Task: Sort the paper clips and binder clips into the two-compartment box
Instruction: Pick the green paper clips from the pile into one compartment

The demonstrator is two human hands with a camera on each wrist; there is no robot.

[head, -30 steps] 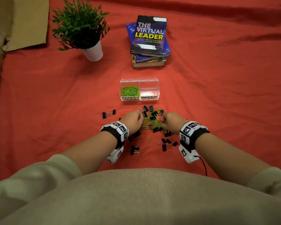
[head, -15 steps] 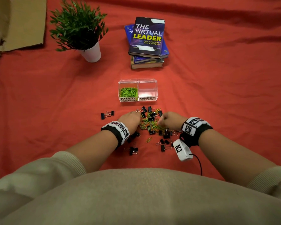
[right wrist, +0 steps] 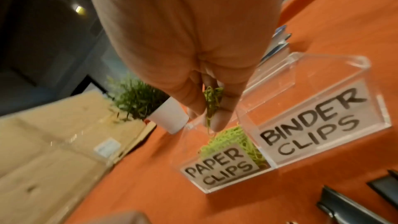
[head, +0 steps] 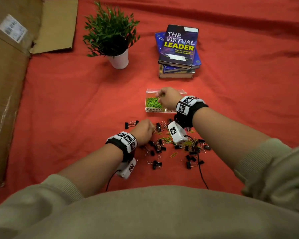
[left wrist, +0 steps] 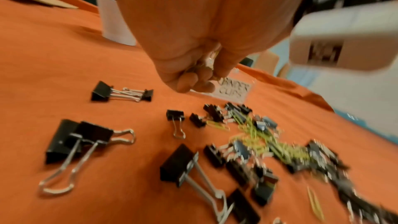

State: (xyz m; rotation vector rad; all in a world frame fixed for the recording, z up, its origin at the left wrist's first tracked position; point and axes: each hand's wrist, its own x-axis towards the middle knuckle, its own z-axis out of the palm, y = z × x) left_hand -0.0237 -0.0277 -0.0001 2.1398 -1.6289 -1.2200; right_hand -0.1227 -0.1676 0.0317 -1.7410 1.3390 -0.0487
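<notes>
A clear two-compartment box (head: pixel 183 91) (right wrist: pixel 323 60) stands on the red cloth. Its left half, labelled PAPER CLIPS, holds green paper clips (head: pixel 152 102) (right wrist: pixel 228 136). The right half, labelled BINDER CLIPS, looks empty in the right wrist view. My right hand (head: pixel 162 98) (right wrist: pixel 212 108) hovers over the left half and pinches a bunch of green paper clips, which dangle from its fingers. A mixed pile (head: pixel 167 140) (left wrist: pixel 258 135) of black binder clips and green paper clips lies in front of the box. My left hand (head: pixel 145 130) (left wrist: pixel 200 77) is at the pile's left edge, curled round something with a silver wire glint.
A potted plant (head: pixel 110 31) and a stack of books (head: pixel 179 47) stand behind the box. Cardboard (head: pixel 7 83) lies along the left side. Two joined binder clips (head: pixel 130 124) lie apart, left of the pile. Wrist camera cables trail across the cloth near me.
My right hand has left the pile and moved forward over the paper clips compartment with green clips in it. My left hand stays at the pile's left edge.
</notes>
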